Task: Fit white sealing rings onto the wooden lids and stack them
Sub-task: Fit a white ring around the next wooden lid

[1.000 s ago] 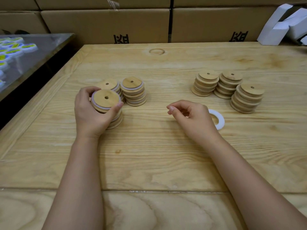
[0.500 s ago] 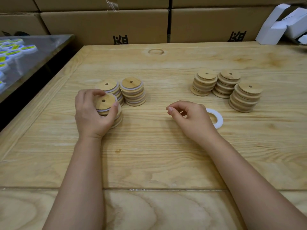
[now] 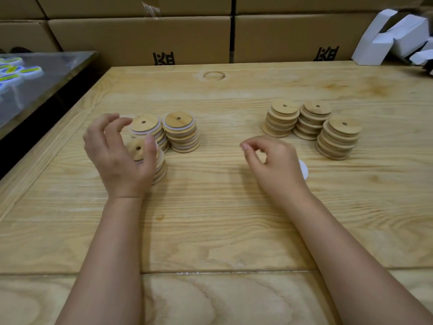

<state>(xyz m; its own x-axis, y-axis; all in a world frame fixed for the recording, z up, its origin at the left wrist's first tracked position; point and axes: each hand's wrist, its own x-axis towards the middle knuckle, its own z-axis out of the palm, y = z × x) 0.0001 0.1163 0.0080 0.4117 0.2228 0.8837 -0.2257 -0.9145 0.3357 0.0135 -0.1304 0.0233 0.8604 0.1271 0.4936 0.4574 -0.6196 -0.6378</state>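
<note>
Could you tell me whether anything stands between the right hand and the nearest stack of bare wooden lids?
Nothing upright does. Only the white ring lies flat on the table beside the right hand, partly hidden by it, on the side toward the nearest stack of bare lids.

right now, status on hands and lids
Left hand open over near ringed stack, not gripping. Right hand loosely curled, empty, white ring partly behind it. Nothing in the way.

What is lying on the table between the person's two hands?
Nothing: in the head view, only bare wooden table shows between the left hand and the right hand.
</note>
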